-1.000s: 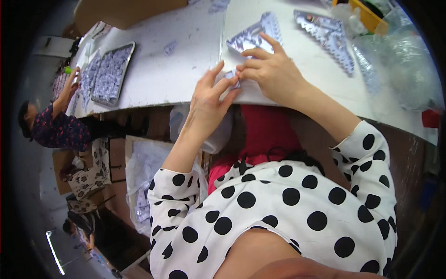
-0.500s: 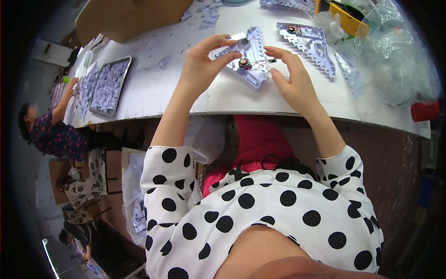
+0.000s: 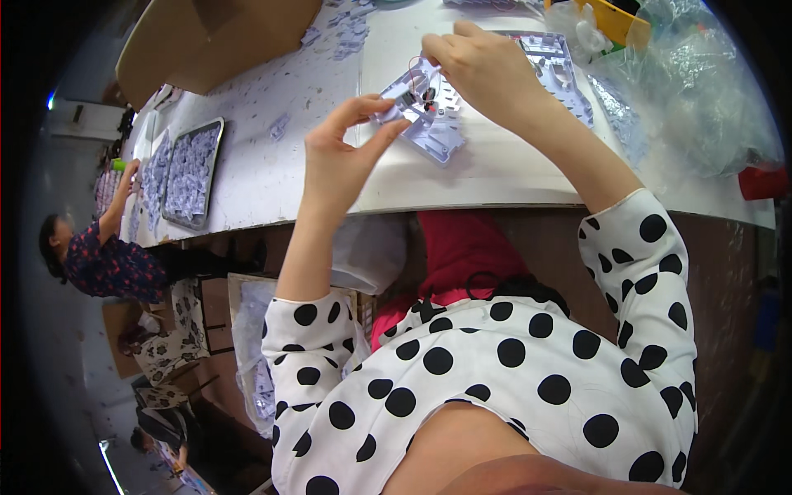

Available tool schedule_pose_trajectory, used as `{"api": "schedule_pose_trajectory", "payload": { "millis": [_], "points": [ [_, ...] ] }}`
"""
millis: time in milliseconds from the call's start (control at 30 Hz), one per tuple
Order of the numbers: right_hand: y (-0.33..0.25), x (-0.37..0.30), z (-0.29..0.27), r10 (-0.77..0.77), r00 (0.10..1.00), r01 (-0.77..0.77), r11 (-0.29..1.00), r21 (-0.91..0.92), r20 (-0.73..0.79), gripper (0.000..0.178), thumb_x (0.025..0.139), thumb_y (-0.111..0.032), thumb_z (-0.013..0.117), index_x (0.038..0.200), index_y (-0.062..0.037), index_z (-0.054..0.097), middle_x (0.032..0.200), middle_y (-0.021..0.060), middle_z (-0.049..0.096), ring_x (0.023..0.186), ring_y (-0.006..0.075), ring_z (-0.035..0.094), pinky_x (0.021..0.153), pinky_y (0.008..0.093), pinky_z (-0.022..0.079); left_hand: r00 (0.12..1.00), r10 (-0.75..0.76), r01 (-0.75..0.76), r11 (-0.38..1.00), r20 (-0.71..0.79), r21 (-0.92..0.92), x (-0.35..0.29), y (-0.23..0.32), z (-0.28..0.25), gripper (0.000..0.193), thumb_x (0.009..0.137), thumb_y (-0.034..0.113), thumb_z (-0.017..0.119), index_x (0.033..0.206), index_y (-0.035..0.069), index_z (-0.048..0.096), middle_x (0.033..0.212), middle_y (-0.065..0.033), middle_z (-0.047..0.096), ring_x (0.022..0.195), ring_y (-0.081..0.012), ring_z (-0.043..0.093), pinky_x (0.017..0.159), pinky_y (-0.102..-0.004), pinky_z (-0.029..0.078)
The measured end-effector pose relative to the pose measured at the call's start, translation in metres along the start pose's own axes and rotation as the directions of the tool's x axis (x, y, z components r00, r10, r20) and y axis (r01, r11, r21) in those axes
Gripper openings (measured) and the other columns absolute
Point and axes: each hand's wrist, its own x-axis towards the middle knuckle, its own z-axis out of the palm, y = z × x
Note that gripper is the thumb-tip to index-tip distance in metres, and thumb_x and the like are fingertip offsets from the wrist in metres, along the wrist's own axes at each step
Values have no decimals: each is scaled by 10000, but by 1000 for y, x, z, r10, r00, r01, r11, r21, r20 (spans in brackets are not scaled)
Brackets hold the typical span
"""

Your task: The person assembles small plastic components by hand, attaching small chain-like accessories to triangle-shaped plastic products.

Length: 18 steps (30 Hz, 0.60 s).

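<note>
A pale lilac plastic shell (image 3: 435,139) with a toothed edge lies on the white table in front of me. My left hand (image 3: 340,148) pinches its left corner between thumb and fingers. Small dark parts (image 3: 429,99) sit inside the shell, and a thin red wire (image 3: 412,68) loops up from them. My right hand (image 3: 487,70) is raised over the shell's far side, its fingertips pinched together where the wire ends. Beyond this hand lies a second lilac shell (image 3: 568,78), partly covered by the hand and wrist.
A metal tray (image 3: 192,173) of small lilac pieces stands at the left, below a brown cardboard box (image 3: 206,41). Clear plastic bags (image 3: 693,107) and a yellow bin (image 3: 615,25) crowd the right. Another person (image 3: 115,256) works at the table's left end.
My right hand has moved up and left across the shell, from open fingers to a pinch. My left hand has shifted slightly down and left. The white block by its fingers is no longer visible.
</note>
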Motion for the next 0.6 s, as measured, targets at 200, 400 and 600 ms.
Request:
{"api": "schedule_pose_trajectory", "payload": {
  "millis": [200,400,600],
  "points": [
    [11,46,-5,-417,890,427,904,19,-184,98,805,-179,611,801,-131,525,759,4,598,930,195,597,863,350,452,985,43,-70,985,169,157,3,2,10,262,814,101,823,1047,21,735,1067,-104,748,1072,-233,679,975,-359,501],
    [-15,30,6,-126,962,140,989,43,-241,148,827,-117,693,941,-136,602,749,16,636,758,213,633,647,363,543,931,318,-364,821,178,439,9,-12,11,285,773,150,845,1033,74,757,1136,-107,703,1027,-284,645,866,-396,510],
    [-33,-28,10,188,981,-190,928,322,39,168,828,-164,713,976,-90,687,888,55,727,902,253,691,775,392,557,958,285,-236,826,-19,512,-14,-10,30,321,790,162,840,1105,145,778,1037,-112,625,942,-268,586,850,-374,482]
  ]
}}
